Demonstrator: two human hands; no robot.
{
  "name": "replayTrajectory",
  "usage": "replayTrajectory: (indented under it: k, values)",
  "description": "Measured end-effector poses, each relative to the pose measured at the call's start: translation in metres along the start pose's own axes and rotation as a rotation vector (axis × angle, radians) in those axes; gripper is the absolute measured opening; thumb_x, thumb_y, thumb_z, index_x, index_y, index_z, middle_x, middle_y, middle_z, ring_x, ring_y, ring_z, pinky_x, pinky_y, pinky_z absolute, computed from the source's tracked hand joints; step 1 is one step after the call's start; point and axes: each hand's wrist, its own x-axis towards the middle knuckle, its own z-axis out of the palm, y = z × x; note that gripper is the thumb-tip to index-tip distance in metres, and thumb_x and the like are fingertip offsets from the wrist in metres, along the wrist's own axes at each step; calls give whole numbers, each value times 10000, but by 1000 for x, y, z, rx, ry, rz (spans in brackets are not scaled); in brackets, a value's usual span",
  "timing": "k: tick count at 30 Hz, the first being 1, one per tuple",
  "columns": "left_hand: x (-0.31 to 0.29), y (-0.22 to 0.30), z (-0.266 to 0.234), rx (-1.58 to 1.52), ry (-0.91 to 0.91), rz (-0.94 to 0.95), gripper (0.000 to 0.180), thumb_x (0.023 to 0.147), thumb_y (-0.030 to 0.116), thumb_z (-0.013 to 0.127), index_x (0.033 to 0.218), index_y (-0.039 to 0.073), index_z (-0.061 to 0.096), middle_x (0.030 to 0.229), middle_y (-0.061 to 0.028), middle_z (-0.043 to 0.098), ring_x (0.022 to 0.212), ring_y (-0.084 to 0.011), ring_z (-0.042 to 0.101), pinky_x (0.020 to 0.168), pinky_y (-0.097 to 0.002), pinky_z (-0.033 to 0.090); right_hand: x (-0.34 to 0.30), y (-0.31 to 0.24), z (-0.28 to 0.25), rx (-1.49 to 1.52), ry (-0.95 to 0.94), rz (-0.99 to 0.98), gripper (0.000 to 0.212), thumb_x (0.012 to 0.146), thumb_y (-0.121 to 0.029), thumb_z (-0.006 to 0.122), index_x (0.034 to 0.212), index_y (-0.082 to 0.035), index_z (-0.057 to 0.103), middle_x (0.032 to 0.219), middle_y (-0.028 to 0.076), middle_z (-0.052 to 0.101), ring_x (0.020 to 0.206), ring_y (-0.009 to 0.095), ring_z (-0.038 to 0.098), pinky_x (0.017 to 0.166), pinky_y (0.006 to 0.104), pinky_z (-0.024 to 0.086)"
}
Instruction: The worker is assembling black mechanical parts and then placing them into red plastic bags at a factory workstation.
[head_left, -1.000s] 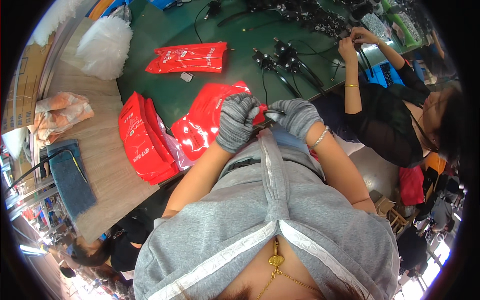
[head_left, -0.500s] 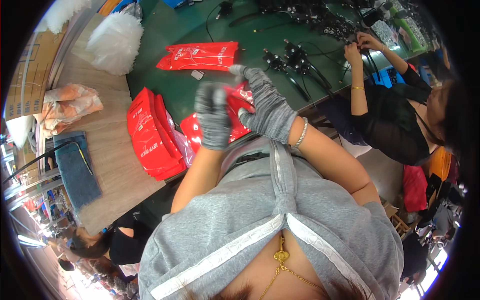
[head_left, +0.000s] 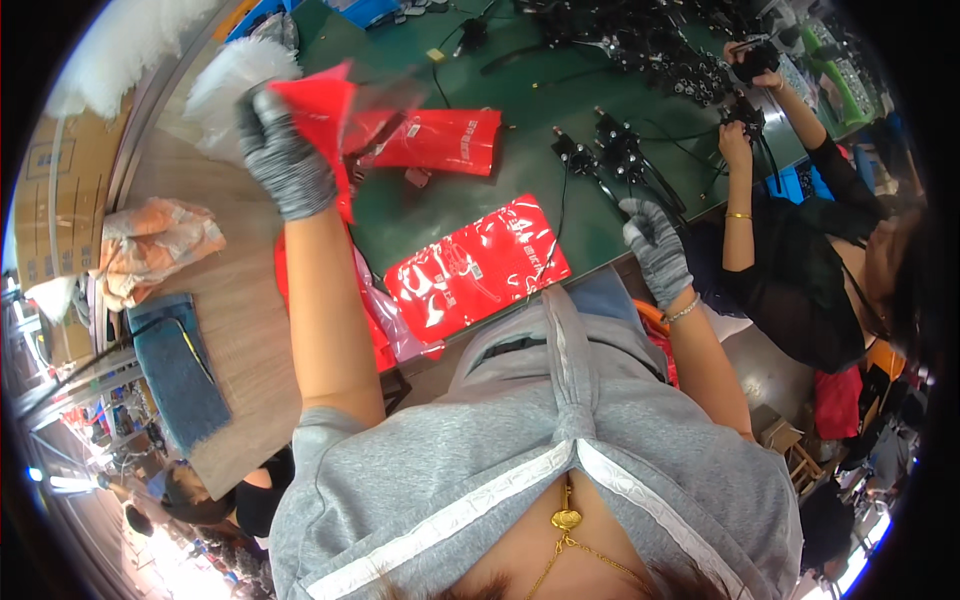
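And here a red packet (head_left: 318, 98) is held up by the left grip (head_left: 285, 160) (grey-gloved!); a flat packet (head_left: 480, 268) is seen on the green worktop (head_left: 400, 215), the right grip (head_left: 657, 250) poised just beside black levers (head_left: 576, 156).

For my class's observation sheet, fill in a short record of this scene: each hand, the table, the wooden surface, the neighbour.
Left hand: grey-gloved, holding a raised red packet
Right hand: grey-gloved, near black levers; contact unclear
Green table: front red packet, back red packet
Wooden surface: blue cloth and orange-white cloth near its left edge
Co-worker's hands: ungloved, at black pieces
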Motion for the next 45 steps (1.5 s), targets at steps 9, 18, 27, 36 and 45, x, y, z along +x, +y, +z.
replayTrajectory:
  k: [9, 18, 27, 36, 45]
  values:
    - [-119, -257, -24, 714, -693, -415, 375, 821, 315, 675, 1146, 132, 641, 1289, -119, 542, 1270, -300, 447, 1086, -427, 314, 1, 10, -5, 134, -63, 187, 311, 861, 58, 541, 1139, -68, 604, 858, -44, 558, 776, 41, 508, 747, 199, 452]
    - [-140, -222, 30, 1545, -923, -318, 803, 701, 523, 742, 1387, 251, 424, 1424, -71, 424, 1376, -237, 308, 1149, -463, 98, 42, 51, 7, -544, -53, -22, 423, 829, -141, 646, 1233, -71, 544, 1124, 104, 585, 1056, 197, 570, 907, 314, 460]
    - [-158, -225, -56, 736, -766, -614, 322, 782, 282, 734, 1069, 148, 671, 1140, -86, 605, 1089, -254, 552, 1020, -418, 348, 66, 67, 61, -1324, 33, -21, 911, 793, -461, 615, 1499, -68, 192, 1346, 160, 475, 1264, 342, 417, 990, 494, 398]
    - [-234, -119, 20, 1031, -1234, -341, 421, 750, 337, 734, 1088, 120, 610, 1109, -151, 608, 976, -342, 603, 848, -431, 486, 46, 115, -2, -1384, -111, 38, 570, 852, -248, 563, 1390, -116, 430, 1287, 180, 553, 1142, 333, 560, 966, 443, 438]
    - [-275, -125, 31, 1172, -1215, -516, 672, 799, 419, 689, 1305, 44, 453, 1221, -176, 566, 1023, -338, 608, 826, -442, 498, -2, 124, -37, -479, 58, 253, 383, 897, -295, 627, 1163, -20, 601, 1050, 202, 656, 966, 335, 624, 858, 375, 475]
